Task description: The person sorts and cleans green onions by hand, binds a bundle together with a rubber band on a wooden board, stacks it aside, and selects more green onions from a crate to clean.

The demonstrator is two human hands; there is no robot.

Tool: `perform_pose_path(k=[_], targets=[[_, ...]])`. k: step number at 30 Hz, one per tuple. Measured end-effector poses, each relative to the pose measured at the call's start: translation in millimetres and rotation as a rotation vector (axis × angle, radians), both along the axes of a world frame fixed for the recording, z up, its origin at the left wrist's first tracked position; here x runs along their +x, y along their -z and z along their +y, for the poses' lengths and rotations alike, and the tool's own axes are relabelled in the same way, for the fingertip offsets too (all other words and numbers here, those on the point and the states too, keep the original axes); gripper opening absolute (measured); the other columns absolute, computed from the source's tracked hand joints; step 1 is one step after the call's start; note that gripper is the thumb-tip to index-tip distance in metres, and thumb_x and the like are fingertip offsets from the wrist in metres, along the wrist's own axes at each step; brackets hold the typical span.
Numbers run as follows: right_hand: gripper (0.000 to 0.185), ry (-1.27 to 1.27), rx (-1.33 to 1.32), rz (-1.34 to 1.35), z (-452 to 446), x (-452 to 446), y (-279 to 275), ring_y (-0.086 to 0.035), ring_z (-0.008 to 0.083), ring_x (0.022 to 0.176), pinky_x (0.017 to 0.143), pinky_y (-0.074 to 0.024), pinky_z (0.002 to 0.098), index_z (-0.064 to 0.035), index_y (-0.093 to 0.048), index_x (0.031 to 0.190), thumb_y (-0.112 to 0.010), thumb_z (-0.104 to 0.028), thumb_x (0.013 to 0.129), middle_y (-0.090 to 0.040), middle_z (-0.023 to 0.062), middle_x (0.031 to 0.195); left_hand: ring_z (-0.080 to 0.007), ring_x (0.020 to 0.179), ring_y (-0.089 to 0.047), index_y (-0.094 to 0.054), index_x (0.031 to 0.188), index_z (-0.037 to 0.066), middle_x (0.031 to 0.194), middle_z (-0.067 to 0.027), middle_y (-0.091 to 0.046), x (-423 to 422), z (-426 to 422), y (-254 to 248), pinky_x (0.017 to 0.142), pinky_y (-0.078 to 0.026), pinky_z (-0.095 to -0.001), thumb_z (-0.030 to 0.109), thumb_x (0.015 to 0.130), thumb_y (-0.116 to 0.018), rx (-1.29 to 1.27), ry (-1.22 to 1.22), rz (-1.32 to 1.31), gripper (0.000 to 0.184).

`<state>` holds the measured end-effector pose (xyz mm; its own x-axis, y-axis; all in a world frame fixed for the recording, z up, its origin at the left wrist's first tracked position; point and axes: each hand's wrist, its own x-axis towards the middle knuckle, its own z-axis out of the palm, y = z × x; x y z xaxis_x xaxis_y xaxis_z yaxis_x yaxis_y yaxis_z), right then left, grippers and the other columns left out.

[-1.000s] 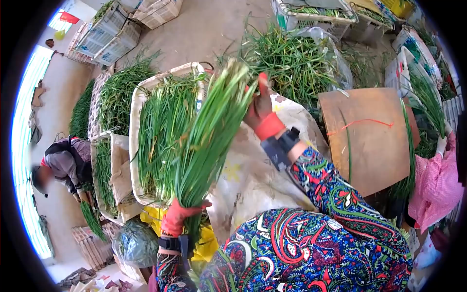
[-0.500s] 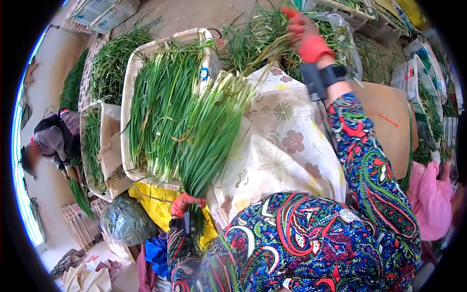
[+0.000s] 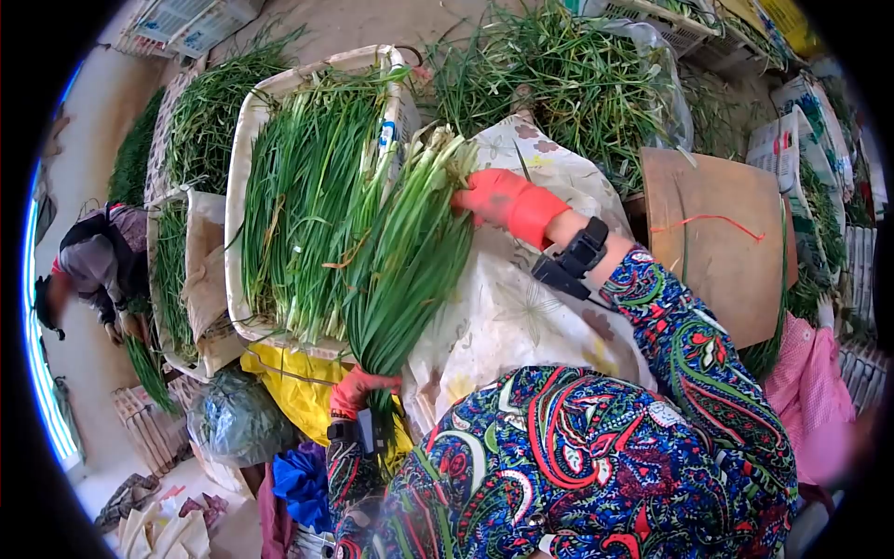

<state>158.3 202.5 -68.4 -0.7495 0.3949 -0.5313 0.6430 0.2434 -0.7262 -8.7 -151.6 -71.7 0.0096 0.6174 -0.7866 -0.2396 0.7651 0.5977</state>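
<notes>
A long bunch of garlic chives lies slantwise, its pale stem ends up near the crate's right side and its leaves running down toward me. My left hand, in a red glove, is closed around the leaf ends. At the stem end, my right hand, also red-gloved, has its fingertips bent in against the right edge of the bunch; the tips are partly hidden among the stems. Left of the bunch, a white crate holds more chives laid in rows.
A floral cloth drapes over my lap. Loose chives pile up ahead, beside a brown board. Another person bends over greens at the far left. A pink-checked sleeve is at right.
My right hand has come back from the loose pile ahead to the stem end of the bunch, and the strands it trailed are gone. My left hand keeps its grip.
</notes>
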Motion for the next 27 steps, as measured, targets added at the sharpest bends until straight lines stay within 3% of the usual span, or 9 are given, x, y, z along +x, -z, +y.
perform_pose_path(k=[7,9,11,12,14,17,21,23,27], targets=[[0.015,-0.034,0.747,0.301,73,14,-5,-0.060,0.0288,0.070,0.064,-0.0474,0.0340,-0.0096,-0.056,0.088,-0.053,-0.021,0.080,-0.061,0.0125,0.078,-0.0144,0.063,-0.057,-0.062,0.071,-0.002,0.065,-0.0061,-0.060,-2,-10,13,0.064,-0.045,-0.0258,0.010,0.074,-0.064,0.058,0.105,0.148,0.012],[0.013,0.007,0.919,0.487,126,42,-27,-0.061,0.0268,0.072,0.064,-0.0484,0.0315,-0.0109,-0.058,0.091,-0.053,-0.016,0.080,-0.062,0.0120,0.082,-0.0139,0.061,-0.055,-0.060,0.078,0.000,0.068,-0.0036,-0.059,-1,4,15,0.061,-0.044,-0.0265,0.006,0.075,-0.061,0.036,0.050,-0.119,0.006],[0.031,0.140,0.765,-0.065,198,59,-35,-0.059,0.0278,0.090,0.077,-0.0468,0.0305,-0.0113,-0.054,0.108,-0.056,-0.021,0.079,-0.059,0.0133,0.102,-0.0156,0.059,-0.056,-0.060,0.072,-0.001,0.065,-0.0061,-0.058,-3,-7,30,0.060,-0.045,-0.0282,0.007,0.074,-0.063,0.073,0.031,-0.093,0.009],[0.044,0.240,1.176,-0.147,225,80,-19,-0.052,0.0292,0.102,0.085,-0.0420,0.0315,-0.0085,-0.046,0.116,-0.058,-0.026,0.077,-0.052,0.0152,0.113,-0.0163,0.060,-0.056,-0.060,0.072,-0.002,0.065,-0.0071,-0.058,-10,-26,53,0.060,-0.045,-0.0284,0.006,0.073,-0.064,0.084,0.026,-0.056,0.009],[0.067,0.337,1.336,-0.171,225,89,-12,-0.038,0.0295,0.118,0.096,-0.0330,0.0334,-0.0036,-0.032,0.128,-0.060,-0.034,0.075,-0.038,0.0176,0.129,-0.0186,0.062,-0.056,-0.062,0.075,-0.005,0.064,-0.0101,-0.058,-4,-5,28,0.062,-0.045,-0.0287,0.005,0.073,-0.064,0.044,0.036,-0.084,0.010],[0.091,0.252,0.409,-0.079,176,74,-11,-0.020,0.0254,0.129,0.103,-0.0225,0.0370,0.0012,-0.016,0.135,-0.063,-0.044,0.071,-0.018,0.0193,0.140,-0.0188,0.062,-0.056,-0.062,0.075,-0.005,0.065,-0.0101,-0.058,-6,-25,47,0.062,-0.045,-0.0290,0.006,0.073,-0.064,0.043,-0.045,-0.109,0.011],[0.085,0.330,-0.528,0.083,34,34,5,-0.038,0.0219,0.118,0.082,-0.0434,0.0405,-0.0076,-0.033,0.131,-0.067,-0.049,0.065,-0.037,0.0098,0.130,-0.0195,0.060,-0.054,-0.058,0.075,-0.006,0.066,-0.0098,-0.057,2,-3,25,0.062,-0.044,-0.0323,0.003,0.069,-0.064,0.038,-0.088,-0.216,0.012],[0.051,0.274,-0.685,0.152,5,23,9,-0.053,0.0161,0.094,0.067,-0.0473,0.0357,-0.0105,-0.056,0.108,-0.064,-0.044,0.070,-0.054,0.0063,0.109,-0.0200,0.060,-0.053,-0.058,0.078,-0.005,0.065,-0.0097,-0.056,5,-5,24,0.062,-0.043,-0.0328,0.003,0.069,-0.063,0.053,-0.105,-0.252,0.014],[0.023,-0.091,-0.430,0.040,2,12,21,-0.054,0.0130,0.064,0.055,-0.0443,0.0259,-0.0128,-0.063,0.091,-0.053,-0.029,0.078,-0.055,0.0028,0.084,-0.0192,0.060,-0.054,-0.059,0.075,-0.005,0.065,-0.0090,-0.057,6,-1,20,0.061,-0.044,-0.0304,0.004,0.070,-0.063,0.065,-0.114,-0.225,0.011]])
